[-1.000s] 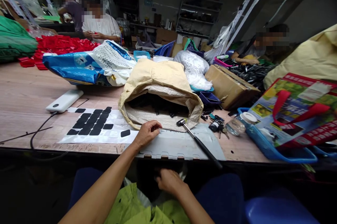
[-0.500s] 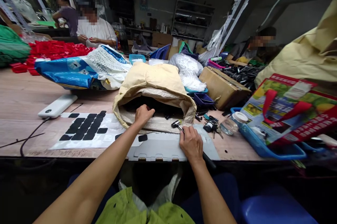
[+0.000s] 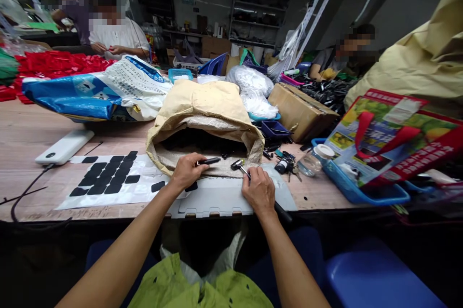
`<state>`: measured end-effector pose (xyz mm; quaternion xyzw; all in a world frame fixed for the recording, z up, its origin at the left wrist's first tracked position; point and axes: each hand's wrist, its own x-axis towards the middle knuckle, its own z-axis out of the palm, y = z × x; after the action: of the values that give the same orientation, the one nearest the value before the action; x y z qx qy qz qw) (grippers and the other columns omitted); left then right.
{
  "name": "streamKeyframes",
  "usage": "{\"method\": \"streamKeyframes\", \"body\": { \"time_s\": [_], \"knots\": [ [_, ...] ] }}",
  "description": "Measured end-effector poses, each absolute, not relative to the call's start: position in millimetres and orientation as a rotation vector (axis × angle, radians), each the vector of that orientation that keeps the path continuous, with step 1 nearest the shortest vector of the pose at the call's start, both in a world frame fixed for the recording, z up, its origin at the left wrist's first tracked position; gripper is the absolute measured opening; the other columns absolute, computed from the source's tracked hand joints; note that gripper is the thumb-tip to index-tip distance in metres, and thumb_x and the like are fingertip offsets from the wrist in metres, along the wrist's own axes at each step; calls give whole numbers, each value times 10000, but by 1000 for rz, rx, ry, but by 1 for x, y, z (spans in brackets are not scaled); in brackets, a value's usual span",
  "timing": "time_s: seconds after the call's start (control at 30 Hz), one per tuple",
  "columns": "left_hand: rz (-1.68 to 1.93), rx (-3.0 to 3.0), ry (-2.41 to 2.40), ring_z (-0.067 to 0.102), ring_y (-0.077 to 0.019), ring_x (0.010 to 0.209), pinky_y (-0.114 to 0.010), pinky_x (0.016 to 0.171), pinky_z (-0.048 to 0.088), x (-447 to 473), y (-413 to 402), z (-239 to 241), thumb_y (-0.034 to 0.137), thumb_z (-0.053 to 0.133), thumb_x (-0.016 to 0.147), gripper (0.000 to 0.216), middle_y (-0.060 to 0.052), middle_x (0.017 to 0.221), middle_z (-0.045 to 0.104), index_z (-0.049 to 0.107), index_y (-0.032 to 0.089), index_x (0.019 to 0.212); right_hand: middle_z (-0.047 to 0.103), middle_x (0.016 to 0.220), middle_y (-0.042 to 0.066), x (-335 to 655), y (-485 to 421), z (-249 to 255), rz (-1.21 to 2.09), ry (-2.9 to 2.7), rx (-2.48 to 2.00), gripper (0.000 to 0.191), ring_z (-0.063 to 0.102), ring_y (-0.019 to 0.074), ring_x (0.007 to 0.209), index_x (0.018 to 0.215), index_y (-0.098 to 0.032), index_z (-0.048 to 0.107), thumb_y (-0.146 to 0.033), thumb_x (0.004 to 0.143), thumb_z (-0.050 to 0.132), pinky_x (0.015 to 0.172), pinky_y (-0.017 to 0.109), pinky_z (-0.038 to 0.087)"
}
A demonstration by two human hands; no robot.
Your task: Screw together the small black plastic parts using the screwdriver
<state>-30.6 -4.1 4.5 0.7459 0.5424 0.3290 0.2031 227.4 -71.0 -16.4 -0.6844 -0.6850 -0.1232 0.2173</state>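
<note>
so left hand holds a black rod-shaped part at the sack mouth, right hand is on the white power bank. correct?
Not quite. In the head view the left hand does hold the black rod-shaped part at the mouth of the tan sack, but the right hand grips the small hammer by its handle. The white power bank lies untouched, far left on the table.

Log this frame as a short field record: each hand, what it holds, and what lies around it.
left hand: holds a black rod-shaped part at the mouth of the tan sack
right hand: grips the handle of a small hammer, head resting near the sack
work surface: grey mat on the wooden table
left of the hands: sheet of black pads, white power bank
right of the hands: keys, blue basket
</note>
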Motion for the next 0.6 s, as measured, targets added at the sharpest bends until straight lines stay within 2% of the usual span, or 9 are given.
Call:
{"method": "streamKeyframes", "body": {
  "time_s": [0.17,0.43,0.6],
  "knots": [
    [859,2252,1343,601,-236,953,-360,869,459,-32,-38,-11,286,705,856,125,-50,930,685,776,230,942,597,943,78,226,-71,-14,-322,-1901,-1920,61,512,233,892,968,-197,595,-242,935,569,750,329,321],
    [800,2238,1408,586,-260,976,-392,892,435,-13,-40,-17,355,769,803,200,-45,948,679,736,236,962,601,959,82,228,-72,-16,-275,-1879,-1899,101,518,233,896,1010,-198,618,-222,920,578,763,330,335],
    [839,2168,1386,592,-252,973,-385,889,431,-13,-37,-22,313,766,798,183,-33,949,694,724,240,960,633,972,85,231,-71,-13,-148,-1876,-1892,106,551,227,900,1001,-202,633,-191,938,548,765,327,368]
  ]
}}
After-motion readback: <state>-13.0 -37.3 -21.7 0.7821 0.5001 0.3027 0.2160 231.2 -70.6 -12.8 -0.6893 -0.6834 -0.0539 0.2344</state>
